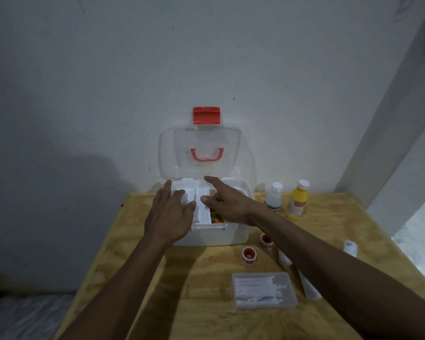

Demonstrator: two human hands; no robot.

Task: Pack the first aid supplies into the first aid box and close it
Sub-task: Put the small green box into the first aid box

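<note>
Closest to us, a clear flat case of cotton swabs [264, 290] lies on the wooden bench [206, 278], with a white tube [309, 287] just beside it on the right. Further up we've got two small red-capped rolls [249, 255], a white roll [350, 247] out at the right edge, and two bottles by the wall: a white-capped clear one [274, 195] and a yellow one [297, 200] whose label is too blurred for us to read. Now the first aid box [233, 231] sits at the back of the bench, transparent lid [201, 150] standing up with its red latch [206, 115] on top. Our left hand [168, 218] spreads relaxed fingers over the white inner tray [202, 207], touching it. Our right hand [227, 204] reaches across the box, index finger straight, gripping nothing. Something orange shows under the tray.
</note>
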